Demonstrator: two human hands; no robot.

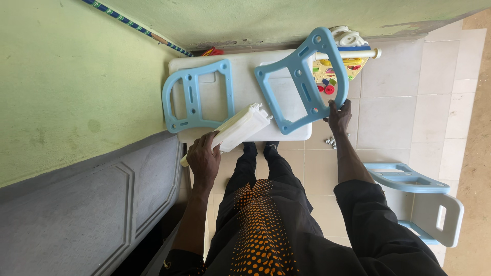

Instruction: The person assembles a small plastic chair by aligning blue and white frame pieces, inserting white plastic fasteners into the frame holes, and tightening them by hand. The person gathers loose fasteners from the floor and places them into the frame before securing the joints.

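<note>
Mid-assembly, judging by the loose parts: left hand clamped round white bar at white panel's near edge, right hand pinching blue side frame (tilted upright) at right edge. Next, probably: aligning bar's pegs with frame's slots.

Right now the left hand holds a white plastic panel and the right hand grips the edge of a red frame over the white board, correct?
Not quite. The frame in the right hand is light blue, not red, as the head view shows. The rest holds: the left hand holds the white plastic panel, and the frame sits over the white board.
</note>
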